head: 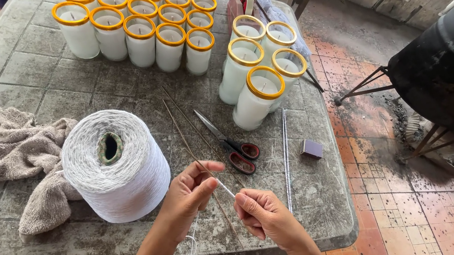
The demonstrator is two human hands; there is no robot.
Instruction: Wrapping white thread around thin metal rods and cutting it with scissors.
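At the near edge of the grey stone desk [34,249], both hands work a short length of white string [225,189]. The left hand [187,199] has its fingers [210,182] pinched shut on one end of the string, and a loose tail of it hangs down below the palm. The right hand [263,212] has its fingers [241,199] pinched shut on the other end, so the string runs taut between the two hands, just above the desk.

Just left of the hands lies a big cone of white yarn [116,164] on its side, its hollow core facing up. Beside it, further left, is a crumpled beige cloth [10,151]. Thin brown sticks [184,132] cross the desk behind the hands, next to red-handled scissors [229,143] and a slim metal rod [286,155]. A small purple box [312,149] sits near the right edge.

Farther back stand white glass candles with gold rims [141,40], a small cluster at right and rows at the far end. Off the desk, at right, a black drum [450,65] stands on the tiled floor [410,209].
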